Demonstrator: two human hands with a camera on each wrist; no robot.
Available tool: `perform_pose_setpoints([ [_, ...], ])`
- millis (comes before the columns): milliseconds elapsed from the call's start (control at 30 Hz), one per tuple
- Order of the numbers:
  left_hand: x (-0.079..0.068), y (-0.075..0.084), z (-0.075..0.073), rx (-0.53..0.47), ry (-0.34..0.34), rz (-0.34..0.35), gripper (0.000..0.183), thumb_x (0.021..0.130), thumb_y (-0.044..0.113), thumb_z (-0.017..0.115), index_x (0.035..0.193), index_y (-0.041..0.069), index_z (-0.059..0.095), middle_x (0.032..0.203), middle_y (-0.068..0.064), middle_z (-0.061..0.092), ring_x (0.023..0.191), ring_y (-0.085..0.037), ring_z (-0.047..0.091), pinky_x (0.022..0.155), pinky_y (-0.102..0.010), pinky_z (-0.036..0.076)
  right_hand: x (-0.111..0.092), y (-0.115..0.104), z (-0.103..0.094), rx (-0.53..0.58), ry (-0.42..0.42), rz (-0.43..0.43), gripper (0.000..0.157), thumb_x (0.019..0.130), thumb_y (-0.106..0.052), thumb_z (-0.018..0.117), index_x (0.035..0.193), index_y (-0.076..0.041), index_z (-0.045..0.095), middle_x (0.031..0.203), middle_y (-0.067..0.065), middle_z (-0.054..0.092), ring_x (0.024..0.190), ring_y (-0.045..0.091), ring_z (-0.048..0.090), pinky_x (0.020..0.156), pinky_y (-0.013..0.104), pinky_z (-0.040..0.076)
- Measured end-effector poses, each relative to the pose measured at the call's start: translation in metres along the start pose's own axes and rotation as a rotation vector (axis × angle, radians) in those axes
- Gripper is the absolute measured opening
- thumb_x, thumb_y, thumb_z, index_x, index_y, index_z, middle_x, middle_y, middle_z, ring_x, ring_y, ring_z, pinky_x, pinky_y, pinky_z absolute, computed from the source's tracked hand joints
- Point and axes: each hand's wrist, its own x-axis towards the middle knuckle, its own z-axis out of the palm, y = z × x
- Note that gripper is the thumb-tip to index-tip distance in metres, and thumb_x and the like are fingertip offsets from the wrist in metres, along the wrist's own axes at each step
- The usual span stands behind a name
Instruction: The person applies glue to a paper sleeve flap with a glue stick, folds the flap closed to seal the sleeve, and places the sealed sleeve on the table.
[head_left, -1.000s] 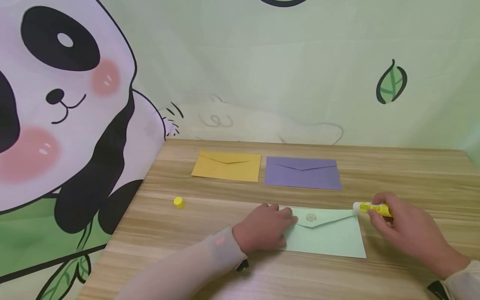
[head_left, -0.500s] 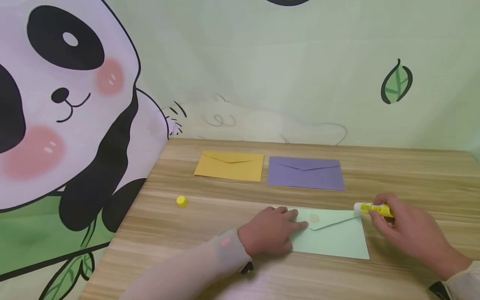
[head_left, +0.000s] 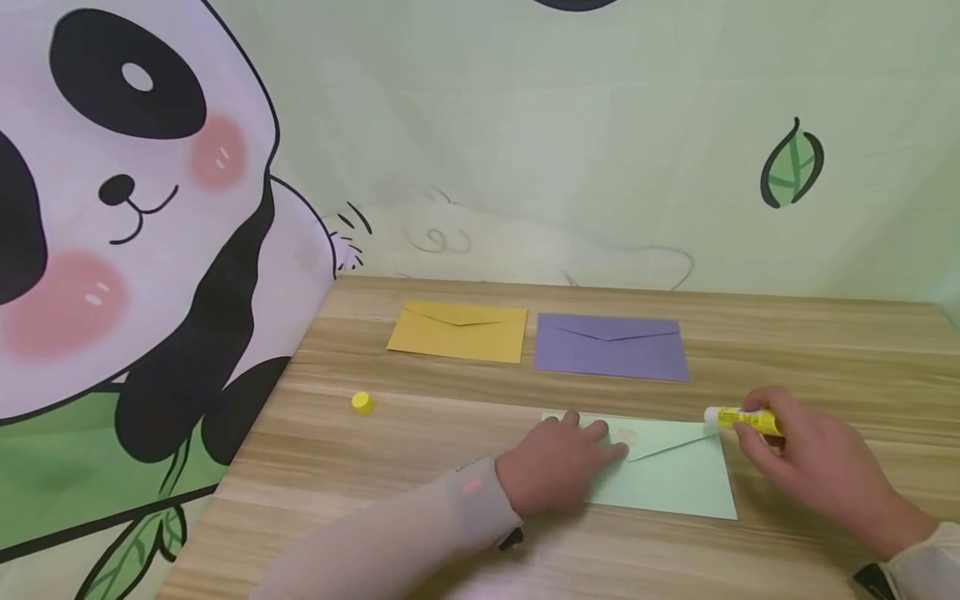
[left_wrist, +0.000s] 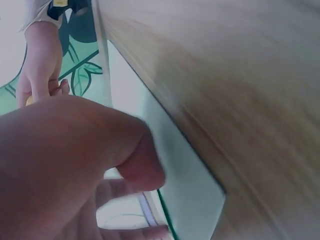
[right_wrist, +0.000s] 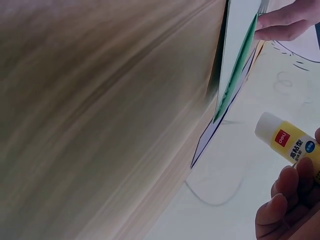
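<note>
A pale green envelope point(head_left: 667, 487) lies on the wooden table, its pointed flap folded down and marked by a faint round seal. My left hand point(head_left: 555, 462) rests on its left part with fingers spread, one fingertip at the tip of the flap. In the right wrist view, the dark green inside of the flap point(right_wrist: 235, 82) shows, slightly raised from the envelope. My right hand point(head_left: 825, 467) grips a yellow glue stick point(head_left: 742, 418) between thumb and fingers. The glue stick's white end points left, over the envelope's upper right corner.
A yellow envelope point(head_left: 457, 333) and a purple envelope point(head_left: 611, 354) lie side by side farther back. The small yellow cap point(head_left: 362, 403) stands on the table to the left. Behind the table hangs a panda-print backdrop point(head_left: 525, 150).
My left hand has slid to the right along the pale green envelope, its finger now over the flap's tip. The right hand with the glue stick stays nearly in place.
</note>
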Motion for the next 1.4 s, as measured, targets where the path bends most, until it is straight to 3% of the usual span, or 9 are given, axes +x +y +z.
perform_pose_setpoints([
  [167,0.004,0.002,0.000,-0.082,-0.028,0.035,0.058,0.081,0.020,0.068,0.137,0.023,0.054,0.133,0.009,0.053,0.090,-0.015,0.051,0.054,-0.022,0.040,0.000,0.000,0.001,-0.005,0.007,0.004,0.026,0.087,-0.018,0.072,0.107,-0.014,0.056,0.065,-0.007,0.058,0.052,-0.003,0.037,0.044,0.022,0.031],
  [333,0.003,0.005,0.001,-0.089,-0.053,0.051,0.058,0.083,0.020,0.063,0.139,0.017,0.052,0.134,0.006,0.052,0.098,-0.017,0.050,0.075,-0.023,0.049,0.001,0.001,0.001,-0.005,0.032,-0.020,0.025,0.086,-0.017,0.071,0.106,-0.012,0.056,0.063,-0.008,0.057,0.051,-0.004,0.036,0.043,0.022,0.031],
  [400,0.004,0.005,0.003,-0.072,-0.037,0.054,0.047,0.088,0.019,0.058,0.135,0.018,0.055,0.126,0.006,0.054,0.096,-0.017,0.049,0.072,-0.024,0.049,0.003,0.000,0.000,-0.004,0.034,-0.026,0.025,0.086,-0.017,0.071,0.106,-0.011,0.056,0.063,-0.007,0.057,0.051,-0.004,0.036,0.042,0.021,0.031],
  [533,0.013,0.009,0.007,-0.068,0.024,0.044,0.024,0.099,0.014,0.044,0.117,0.021,0.060,0.100,0.007,0.050,0.080,-0.015,0.043,0.048,-0.025,0.039,0.004,0.001,0.000,-0.003,0.029,-0.031,0.025,0.086,-0.016,0.071,0.106,-0.011,0.056,0.064,-0.008,0.055,0.050,-0.003,0.035,0.042,0.021,0.031],
  [667,0.020,0.016,0.005,-0.060,0.024,0.013,0.027,0.097,0.018,0.047,0.121,0.026,0.058,0.099,0.007,0.050,0.078,-0.016,0.042,0.040,-0.028,0.035,0.003,0.002,0.000,0.002,0.029,-0.026,0.026,0.085,-0.017,0.072,0.105,-0.012,0.057,0.065,-0.008,0.055,0.052,-0.004,0.035,0.043,0.021,0.031],
  [900,0.024,0.024,0.002,0.051,0.025,-0.016,0.049,0.093,0.029,0.055,0.141,0.037,0.048,0.110,0.006,0.052,0.084,-0.016,0.048,0.039,-0.031,0.039,0.000,0.005,-0.002,-0.009,0.008,-0.001,0.026,0.086,-0.017,0.072,0.106,-0.011,0.056,0.065,-0.007,0.057,0.053,-0.004,0.037,0.043,0.021,0.032],
  [1167,0.029,0.033,-0.004,0.087,-0.002,0.020,0.035,0.098,0.022,0.049,0.132,0.027,0.055,0.116,0.009,0.052,0.093,-0.013,0.050,0.058,-0.032,0.049,0.004,0.001,-0.004,0.001,-0.026,0.006,0.025,0.088,-0.019,0.071,0.106,-0.010,0.056,0.067,-0.006,0.057,0.054,-0.002,0.038,0.044,0.021,0.033],
  [1267,0.034,0.035,-0.003,0.103,0.006,0.042,0.030,0.100,0.022,0.046,0.127,0.026,0.056,0.114,0.011,0.051,0.093,-0.011,0.049,0.057,-0.029,0.042,0.004,0.001,-0.002,0.004,-0.022,0.005,0.025,0.088,-0.019,0.071,0.106,-0.011,0.056,0.067,-0.006,0.057,0.053,-0.002,0.038,0.045,0.021,0.034],
  [1400,0.042,0.035,0.000,0.148,0.047,0.050,0.031,0.100,0.023,0.044,0.128,0.027,0.056,0.115,0.012,0.052,0.091,-0.010,0.051,0.054,-0.028,0.041,0.004,0.000,-0.004,-0.001,-0.048,0.041,0.026,0.090,-0.021,0.071,0.108,-0.010,0.056,0.070,-0.003,0.061,0.054,0.000,0.041,0.045,0.022,0.035],
])
